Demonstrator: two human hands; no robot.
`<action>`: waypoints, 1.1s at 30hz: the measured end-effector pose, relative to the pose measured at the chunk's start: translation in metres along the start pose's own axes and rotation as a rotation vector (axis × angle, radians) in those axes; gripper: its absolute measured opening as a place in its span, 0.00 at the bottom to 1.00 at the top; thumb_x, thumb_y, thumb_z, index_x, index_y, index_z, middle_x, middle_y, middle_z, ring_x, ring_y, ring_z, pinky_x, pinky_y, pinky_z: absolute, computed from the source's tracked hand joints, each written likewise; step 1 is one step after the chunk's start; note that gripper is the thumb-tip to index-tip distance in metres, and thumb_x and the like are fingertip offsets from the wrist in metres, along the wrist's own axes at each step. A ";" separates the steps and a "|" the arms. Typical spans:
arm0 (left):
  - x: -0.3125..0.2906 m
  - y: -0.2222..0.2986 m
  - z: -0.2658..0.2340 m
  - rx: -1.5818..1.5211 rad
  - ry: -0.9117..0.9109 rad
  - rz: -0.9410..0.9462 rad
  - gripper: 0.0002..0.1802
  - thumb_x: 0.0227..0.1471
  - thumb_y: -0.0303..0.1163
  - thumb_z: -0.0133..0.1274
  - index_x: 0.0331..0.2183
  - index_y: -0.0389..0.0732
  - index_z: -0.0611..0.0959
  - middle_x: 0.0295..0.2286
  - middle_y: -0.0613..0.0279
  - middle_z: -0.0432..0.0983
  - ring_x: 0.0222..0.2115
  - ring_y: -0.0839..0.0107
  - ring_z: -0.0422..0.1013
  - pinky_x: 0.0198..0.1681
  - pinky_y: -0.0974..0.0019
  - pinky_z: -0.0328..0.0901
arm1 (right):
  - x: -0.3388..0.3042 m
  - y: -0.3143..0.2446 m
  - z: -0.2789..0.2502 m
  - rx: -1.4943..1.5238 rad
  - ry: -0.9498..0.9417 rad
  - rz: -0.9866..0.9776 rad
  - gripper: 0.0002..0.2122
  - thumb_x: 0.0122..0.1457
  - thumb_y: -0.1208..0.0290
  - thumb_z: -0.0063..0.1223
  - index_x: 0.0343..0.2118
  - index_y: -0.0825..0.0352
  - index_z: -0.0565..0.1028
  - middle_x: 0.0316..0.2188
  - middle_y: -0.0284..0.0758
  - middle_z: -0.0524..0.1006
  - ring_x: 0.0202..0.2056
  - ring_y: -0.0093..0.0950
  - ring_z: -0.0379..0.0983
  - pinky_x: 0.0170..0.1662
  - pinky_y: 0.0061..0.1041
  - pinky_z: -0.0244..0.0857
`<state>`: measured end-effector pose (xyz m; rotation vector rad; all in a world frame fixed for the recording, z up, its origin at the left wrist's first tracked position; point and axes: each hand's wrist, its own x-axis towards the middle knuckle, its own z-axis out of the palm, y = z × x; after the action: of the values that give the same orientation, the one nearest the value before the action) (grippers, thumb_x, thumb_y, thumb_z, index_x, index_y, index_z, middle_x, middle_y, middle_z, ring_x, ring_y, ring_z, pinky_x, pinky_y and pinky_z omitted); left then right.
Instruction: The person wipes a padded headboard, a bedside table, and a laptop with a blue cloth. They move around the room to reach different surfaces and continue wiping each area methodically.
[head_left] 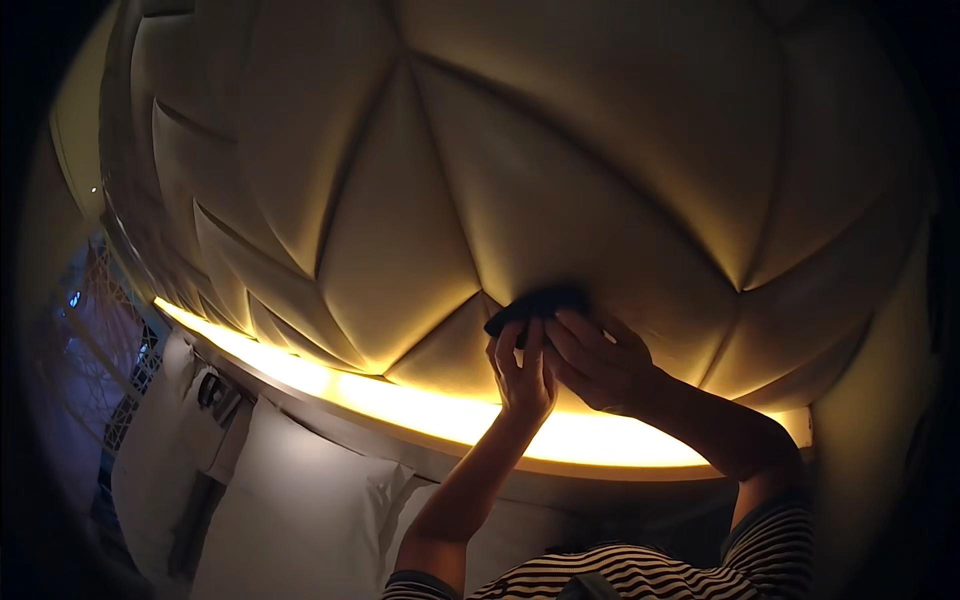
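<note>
Both my hands are raised to a padded wall panel [600, 210] with deep seams that meet in pointed shapes. Between my fingers is a dark, soft-looking cloth [540, 303], bunched up and close against the panel's lower part. My left hand [522, 372] grips its left and lower edge with bent fingers. On its right side, my right hand [603, 362] holds it with the fingers closed over the edge. Dim light hides the cloth's exact folds and whether it touches the panel all along.
Below the panel runs a curved, brightly lit ledge [420, 408], just under my wrists. White pillows [285, 505] stand beneath it at the left. A small dark object with straps or stripes [212, 390] lies by the pillows. A patterned lattice screen [125, 400] is at far left.
</note>
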<state>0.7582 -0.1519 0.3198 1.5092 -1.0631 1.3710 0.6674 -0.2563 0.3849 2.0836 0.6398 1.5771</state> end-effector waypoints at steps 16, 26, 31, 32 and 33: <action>0.105 0.020 0.007 0.060 0.075 0.115 0.20 0.56 0.39 0.42 0.47 0.38 0.74 0.44 0.51 0.63 0.43 0.54 0.59 0.47 0.55 0.57 | 0.041 0.053 -0.019 0.082 0.176 0.188 0.10 0.42 0.70 0.51 0.30 0.65 0.73 0.42 0.37 0.72 0.47 0.34 0.65 0.46 0.36 0.61; -0.062 0.071 0.027 -0.030 -0.155 0.041 0.14 0.51 0.31 0.49 0.40 0.37 0.76 0.42 0.47 0.61 0.41 0.53 0.58 0.44 0.54 0.57 | -0.104 -0.012 -0.048 -0.105 -0.129 0.120 0.08 0.47 0.66 0.50 0.31 0.58 0.76 0.40 0.29 0.73 0.43 0.25 0.68 0.47 0.30 0.58; -0.014 0.092 0.036 0.043 -0.158 0.089 0.18 0.45 0.28 0.52 0.42 0.43 0.79 0.43 0.55 0.63 0.43 0.55 0.58 0.45 0.58 0.60 | -0.099 0.013 -0.063 -0.146 -0.048 0.249 0.09 0.47 0.66 0.52 0.32 0.58 0.76 0.39 0.29 0.73 0.45 0.26 0.67 0.48 0.30 0.59; 0.008 0.093 0.036 0.059 -0.166 0.114 0.19 0.46 0.31 0.51 0.43 0.44 0.79 0.44 0.56 0.63 0.43 0.55 0.58 0.45 0.58 0.60 | -0.086 0.024 -0.067 -0.162 -0.008 0.298 0.09 0.47 0.66 0.52 0.33 0.58 0.76 0.38 0.29 0.73 0.45 0.26 0.67 0.48 0.30 0.59; 0.031 0.097 0.034 0.059 -0.149 0.131 0.19 0.47 0.31 0.51 0.44 0.44 0.78 0.44 0.55 0.62 0.44 0.55 0.57 0.46 0.59 0.59 | -0.075 0.034 -0.068 -0.092 0.041 0.345 0.10 0.46 0.67 0.53 0.33 0.59 0.76 0.39 0.30 0.72 0.45 0.28 0.67 0.47 0.32 0.60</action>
<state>0.6779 -0.2162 0.3516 1.6297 -1.2425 1.4078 0.5868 -0.3233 0.3653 2.1827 0.2213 1.7986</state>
